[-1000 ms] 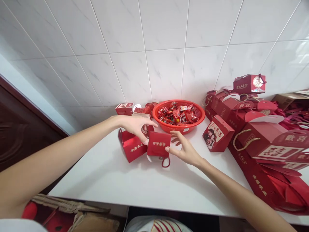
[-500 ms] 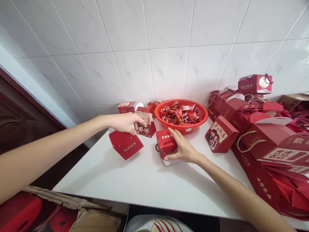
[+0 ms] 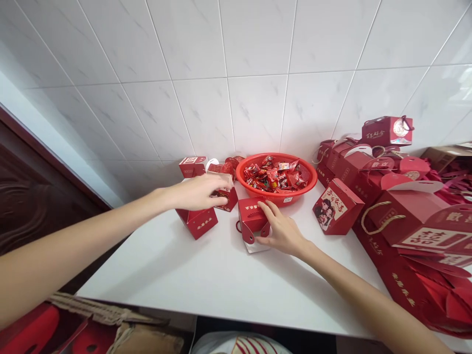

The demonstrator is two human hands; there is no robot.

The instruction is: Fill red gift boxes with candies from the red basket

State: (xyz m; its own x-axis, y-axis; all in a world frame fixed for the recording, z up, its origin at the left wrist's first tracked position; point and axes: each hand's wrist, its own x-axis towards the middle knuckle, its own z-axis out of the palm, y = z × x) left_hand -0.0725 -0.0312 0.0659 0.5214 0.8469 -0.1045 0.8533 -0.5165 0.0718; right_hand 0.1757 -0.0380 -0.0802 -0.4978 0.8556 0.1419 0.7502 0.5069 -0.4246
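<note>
My right hand (image 3: 283, 229) is on a small red gift box (image 3: 252, 209) lying on the white table (image 3: 221, 280). Its fingers press the top and the thumb is at the near edge, by the round-ended flaps. My left hand (image 3: 201, 192) is stretched out with thumb and fingers apart, in front of a red box with a cartoon picture (image 3: 230, 199). Whether it touches that box I cannot tell. Beneath the left hand stands another red box with gold lettering (image 3: 202, 225), its upper part hidden by the hand.
A red plastic basket (image 3: 313, 184) of wrapped candies stands against the tiled wall. To the right are a red box with a couple's picture (image 3: 337, 206) and a pile of red boxes (image 3: 416, 211). A cardboard carton (image 3: 147, 339) lies below the table's front left edge.
My left hand has moved a little right and lower, its fingers straighter. The gold-lettered box beneath it has turned and sits more upright. The flaps by my right thumb now show more clearly.
</note>
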